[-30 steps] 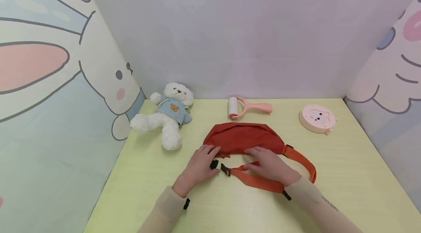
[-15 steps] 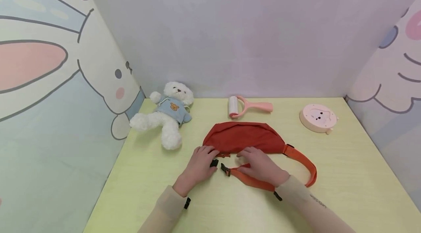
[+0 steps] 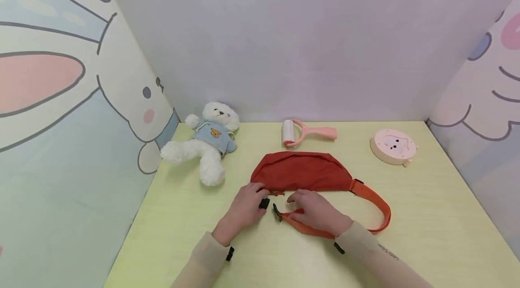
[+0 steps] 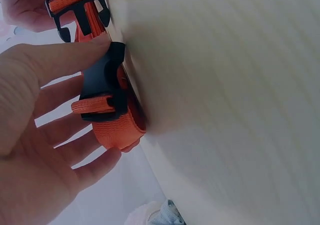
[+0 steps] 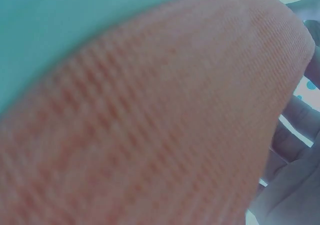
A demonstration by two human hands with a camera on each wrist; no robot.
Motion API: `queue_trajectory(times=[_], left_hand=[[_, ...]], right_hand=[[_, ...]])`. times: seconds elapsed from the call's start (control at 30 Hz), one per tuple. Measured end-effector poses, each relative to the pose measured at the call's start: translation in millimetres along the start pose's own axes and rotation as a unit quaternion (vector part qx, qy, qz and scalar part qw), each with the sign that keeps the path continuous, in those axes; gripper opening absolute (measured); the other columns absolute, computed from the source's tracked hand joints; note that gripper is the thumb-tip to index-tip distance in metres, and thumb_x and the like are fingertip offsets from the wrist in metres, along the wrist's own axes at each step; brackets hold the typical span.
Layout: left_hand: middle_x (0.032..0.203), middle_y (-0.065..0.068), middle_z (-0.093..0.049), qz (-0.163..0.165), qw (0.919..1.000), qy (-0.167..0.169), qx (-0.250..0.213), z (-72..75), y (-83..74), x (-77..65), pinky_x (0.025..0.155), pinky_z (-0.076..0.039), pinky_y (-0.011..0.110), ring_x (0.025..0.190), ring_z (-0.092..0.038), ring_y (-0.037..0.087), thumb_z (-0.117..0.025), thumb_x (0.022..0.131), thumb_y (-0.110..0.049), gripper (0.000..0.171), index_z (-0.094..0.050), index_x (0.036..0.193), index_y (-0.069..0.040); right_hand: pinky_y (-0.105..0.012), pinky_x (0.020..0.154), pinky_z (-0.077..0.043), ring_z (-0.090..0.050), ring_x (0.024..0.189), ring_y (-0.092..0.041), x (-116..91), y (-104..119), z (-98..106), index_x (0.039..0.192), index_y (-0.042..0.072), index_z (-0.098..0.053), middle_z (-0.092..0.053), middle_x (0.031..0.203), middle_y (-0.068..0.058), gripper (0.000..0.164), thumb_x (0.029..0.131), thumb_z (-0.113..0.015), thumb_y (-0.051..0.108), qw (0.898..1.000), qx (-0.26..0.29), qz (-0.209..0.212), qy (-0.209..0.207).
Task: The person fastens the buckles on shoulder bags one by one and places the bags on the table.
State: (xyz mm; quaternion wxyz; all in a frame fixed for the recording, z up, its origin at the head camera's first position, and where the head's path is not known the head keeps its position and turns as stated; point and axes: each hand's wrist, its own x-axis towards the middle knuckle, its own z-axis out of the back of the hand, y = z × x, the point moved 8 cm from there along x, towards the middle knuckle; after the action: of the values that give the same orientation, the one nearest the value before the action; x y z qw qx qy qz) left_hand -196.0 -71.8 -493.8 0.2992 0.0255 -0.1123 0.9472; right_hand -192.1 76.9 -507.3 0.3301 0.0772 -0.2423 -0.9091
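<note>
A red waist bag (image 3: 300,171) lies on the table with its orange strap (image 3: 375,202) looped toward me. My left hand (image 3: 244,204) pinches the black socket half of the buckle (image 4: 102,77); the thumb lies on its face in the left wrist view, the fingers behind the strap. My right hand (image 3: 318,211) holds the orange strap just behind the black pronged half of the buckle (image 3: 277,212). The two halves are apart, facing each other. Blurred strap (image 5: 165,120) fills most of the right wrist view, hiding part of the right fingers.
A white teddy bear (image 3: 211,132) in a blue top lies at the back left. Behind the bag is a pink lint roller (image 3: 310,132). A round pink case (image 3: 393,146) sits at the right. Walls stand at the back and both sides.
My right hand has moved left along the strap, closer to the pronged buckle half, which has turned more upright. My left hand has barely moved.
</note>
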Motion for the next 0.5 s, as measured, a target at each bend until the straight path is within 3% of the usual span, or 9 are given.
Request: queue_trajectory(times=[0.17,0.33,0.5], left_hand=[[0.113,0.006,-0.057,-0.011,0.9998,-0.015,-0.007,2.4,-0.7,-0.9,0.090,-0.042,0.043,0.107,-0.051,0.024,-0.078,0.076,-0.016,0.036,-0.067,0.110,-0.011],[0.105,0.003,-0.057,-0.018,0.9994,-0.027,-0.006,2.4,-0.3,-2.2,0.087,-0.043,0.041,0.101,-0.051,0.021,-0.078,0.076,-0.014,0.035,-0.068,0.108,-0.010],[0.101,0.002,-0.057,-0.022,0.9994,-0.028,0.002,2.2,-0.2,-3.0,0.085,-0.044,0.039,0.098,-0.052,0.020,-0.079,0.075,-0.014,0.033,-0.069,0.107,-0.011]], right_hand=[[-0.033,0.082,-0.050,-0.059,0.094,-0.013,0,7,-3,0.110,0.012,-0.068,-0.064,0.105,0.004,0.032,0.083,-0.075,0.027,1.000,0.010,0.008,0.009],[-0.034,0.084,-0.050,-0.060,0.095,-0.011,-2,13,-3,0.112,0.013,-0.068,-0.064,0.106,0.005,0.025,0.087,-0.065,0.014,0.999,0.028,0.019,0.012],[-0.034,0.083,-0.050,-0.060,0.093,-0.008,-3,22,-1,0.109,0.012,-0.069,-0.064,0.103,0.006,0.020,0.093,-0.060,0.021,0.998,0.043,0.035,0.000]])
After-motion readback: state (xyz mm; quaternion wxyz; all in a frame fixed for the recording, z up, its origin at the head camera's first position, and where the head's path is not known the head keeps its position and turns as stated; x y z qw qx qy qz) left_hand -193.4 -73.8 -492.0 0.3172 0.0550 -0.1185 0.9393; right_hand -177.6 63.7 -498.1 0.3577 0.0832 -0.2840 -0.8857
